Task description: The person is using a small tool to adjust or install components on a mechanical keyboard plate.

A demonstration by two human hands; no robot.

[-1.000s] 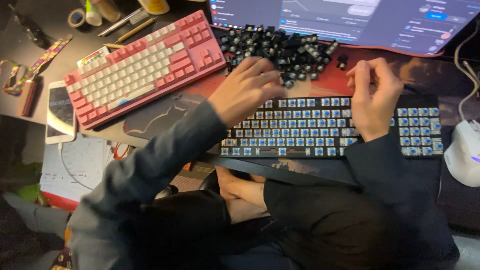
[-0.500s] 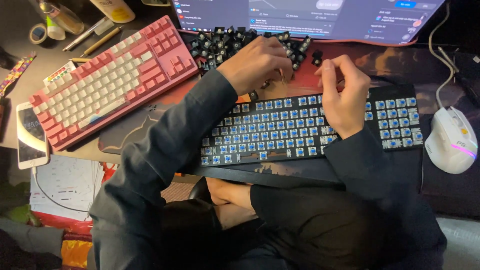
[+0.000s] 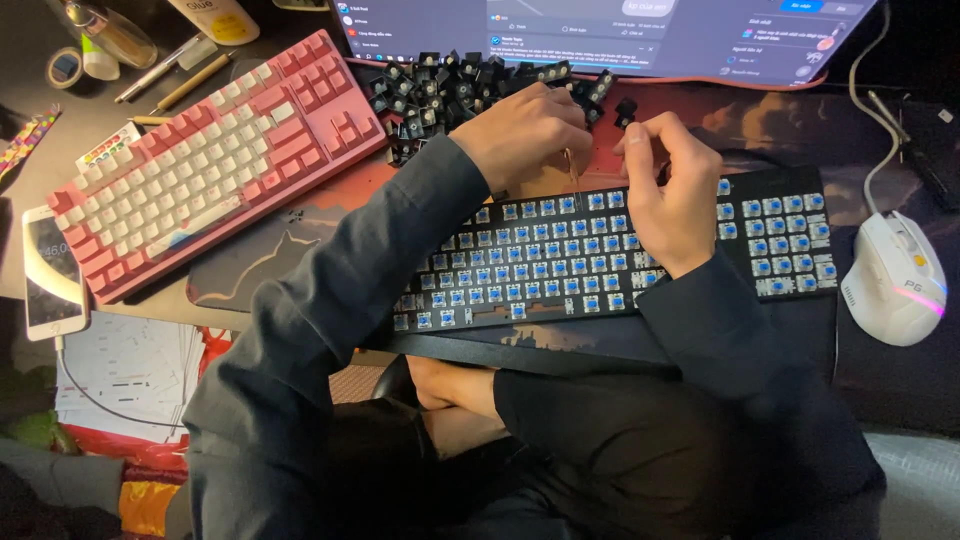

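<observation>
Head view puts my left hand (image 3: 520, 130) upper centre, fingers curled down over the near edge of the black keycap pile (image 3: 470, 85); whether they pinch a cap, I cannot tell. My right hand (image 3: 675, 195), just beside it, pinches something small and dark at the fingertips (image 3: 630, 135) (too small to name). Below both lies the stripped black keyboard (image 3: 610, 255), blue switches bare. Further out: pink keyboard (image 3: 215, 165) upper left, white mouse (image 3: 893, 280) right, phone (image 3: 52, 272) far left.
</observation>
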